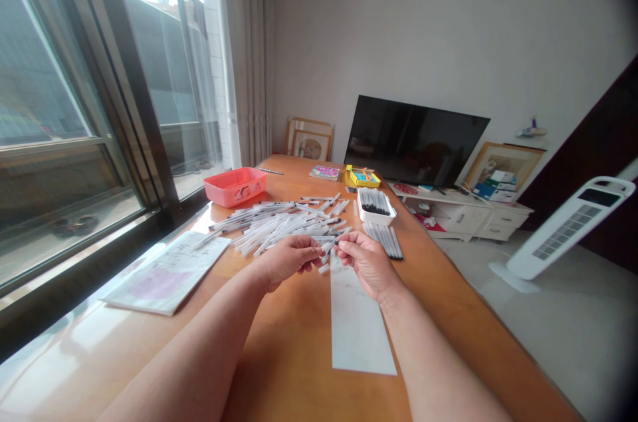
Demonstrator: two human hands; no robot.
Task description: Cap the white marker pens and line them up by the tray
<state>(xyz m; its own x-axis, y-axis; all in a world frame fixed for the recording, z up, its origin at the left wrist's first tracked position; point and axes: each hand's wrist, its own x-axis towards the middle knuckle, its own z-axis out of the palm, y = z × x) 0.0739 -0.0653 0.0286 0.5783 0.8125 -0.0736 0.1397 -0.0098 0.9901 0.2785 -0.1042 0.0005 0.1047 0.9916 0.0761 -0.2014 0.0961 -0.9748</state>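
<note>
In the head view my left hand and my right hand almost meet over the table. Both have their fingers pinched together. Between the fingertips is a small whitish pen with a dark end near the right thumb; much of it is hidden by the fingers. Just beyond lies a loose pile of white pens, several with dark tips. Beside the right hand, a row of pens with black ends lies side by side. Under the right hand is a long white paper strip.
A white box filled with pens stands past the row. Left of the pile is a red plastic box; nearer, a booklet lies flat. A yellow box and a colourful booklet sit at the table's far end.
</note>
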